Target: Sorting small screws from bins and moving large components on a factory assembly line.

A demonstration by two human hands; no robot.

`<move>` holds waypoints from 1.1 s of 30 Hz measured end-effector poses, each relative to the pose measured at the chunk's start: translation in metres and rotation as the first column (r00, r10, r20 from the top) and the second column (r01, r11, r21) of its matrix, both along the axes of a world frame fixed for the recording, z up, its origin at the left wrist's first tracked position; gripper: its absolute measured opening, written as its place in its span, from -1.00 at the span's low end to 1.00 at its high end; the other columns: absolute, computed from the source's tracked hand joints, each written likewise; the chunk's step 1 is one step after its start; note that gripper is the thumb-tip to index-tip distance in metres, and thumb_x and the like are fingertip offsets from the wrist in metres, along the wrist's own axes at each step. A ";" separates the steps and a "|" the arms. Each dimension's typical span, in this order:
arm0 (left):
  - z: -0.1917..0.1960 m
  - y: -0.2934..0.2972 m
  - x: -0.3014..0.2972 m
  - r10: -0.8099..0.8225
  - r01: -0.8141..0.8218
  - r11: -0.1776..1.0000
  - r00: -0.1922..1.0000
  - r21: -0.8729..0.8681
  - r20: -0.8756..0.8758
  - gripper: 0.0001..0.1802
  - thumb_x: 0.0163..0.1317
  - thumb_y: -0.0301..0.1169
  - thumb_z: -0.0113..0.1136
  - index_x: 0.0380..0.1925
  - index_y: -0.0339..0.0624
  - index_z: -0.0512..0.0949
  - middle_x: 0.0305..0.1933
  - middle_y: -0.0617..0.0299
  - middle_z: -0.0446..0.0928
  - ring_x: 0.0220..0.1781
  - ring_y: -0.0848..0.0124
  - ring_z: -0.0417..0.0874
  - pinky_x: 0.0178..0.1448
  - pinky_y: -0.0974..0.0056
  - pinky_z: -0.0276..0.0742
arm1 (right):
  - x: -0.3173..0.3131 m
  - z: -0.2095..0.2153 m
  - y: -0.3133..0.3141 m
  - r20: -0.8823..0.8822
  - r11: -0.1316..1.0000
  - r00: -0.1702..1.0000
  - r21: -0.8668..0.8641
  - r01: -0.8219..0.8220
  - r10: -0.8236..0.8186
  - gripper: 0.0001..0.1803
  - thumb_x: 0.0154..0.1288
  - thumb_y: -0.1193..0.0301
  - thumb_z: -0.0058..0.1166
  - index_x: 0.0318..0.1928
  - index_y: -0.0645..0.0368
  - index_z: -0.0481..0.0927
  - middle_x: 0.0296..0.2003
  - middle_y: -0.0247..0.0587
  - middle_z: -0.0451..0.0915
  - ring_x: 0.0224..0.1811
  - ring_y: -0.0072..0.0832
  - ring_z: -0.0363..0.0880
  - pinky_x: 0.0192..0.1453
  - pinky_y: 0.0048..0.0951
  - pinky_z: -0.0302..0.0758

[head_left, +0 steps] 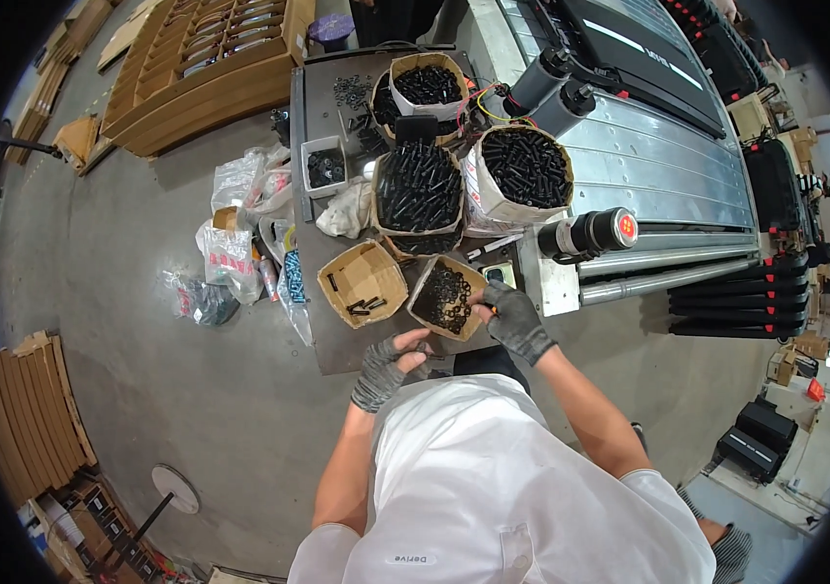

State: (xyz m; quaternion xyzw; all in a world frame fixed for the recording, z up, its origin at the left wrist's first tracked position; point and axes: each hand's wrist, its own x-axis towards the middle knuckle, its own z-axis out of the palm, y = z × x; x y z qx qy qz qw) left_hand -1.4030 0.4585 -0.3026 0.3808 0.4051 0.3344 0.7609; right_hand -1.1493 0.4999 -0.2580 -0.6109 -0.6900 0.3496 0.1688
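Both hands wear grey fingerless gloves. My left hand is just in front of the table edge, its bare thumb and fingertips drawn together in a pinch; what lies between them is too small to make out. My right hand is curled at the right rim of a cardboard box of small black rings. A bit of orange shows by its fingers, and what they grip is unclear. Left of that box stands another open cardboard box with a few short black cylindrical parts at its bottom.
Behind them stand boxes heaped with black cylindrical parts and a white-sided box of the same. A white bin holds small black pieces. A metal roller conveyor runs along the right. Plastic bags lie left of the table.
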 end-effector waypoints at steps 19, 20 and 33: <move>-0.003 -0.003 -0.016 0.114 -0.107 0.992 0.985 0.063 -0.128 -0.73 0.23 -0.43 0.21 -0.07 -0.27 0.58 -0.23 0.22 0.62 -0.22 0.48 0.60 -0.07 0.36 0.52 | -0.017 -0.091 0.028 0.498 0.879 0.725 -0.224 -0.422 0.475 -0.84 0.06 0.38 0.07 -0.37 0.09 0.69 -0.40 -0.09 0.67 -0.32 -0.16 0.66 -0.25 -0.12 0.53; -0.001 -0.001 -0.015 0.127 -0.118 0.990 0.981 0.073 -0.148 -0.73 0.21 -0.46 0.20 -0.07 -0.25 0.59 -0.21 0.21 0.63 -0.16 0.47 0.60 -0.02 0.37 0.50 | -0.017 -0.069 0.027 0.378 0.916 0.834 -0.161 -0.368 0.402 -0.82 0.07 0.40 0.07 -0.34 0.13 0.69 -0.39 -0.07 0.67 -0.32 -0.16 0.67 -0.25 -0.12 0.52; 0.029 0.037 0.029 0.083 -0.037 0.973 0.977 0.229 -0.195 -0.70 0.23 -0.41 0.19 -0.04 -0.23 0.57 -0.19 0.22 0.63 -0.11 0.48 0.58 0.03 0.36 0.47 | -0.027 0.021 -0.025 -0.559 0.885 0.743 -0.455 0.097 -0.368 -0.77 0.33 0.27 0.06 -0.29 0.20 0.57 -0.41 -0.42 0.54 -0.32 -0.65 0.47 -0.19 -0.55 0.44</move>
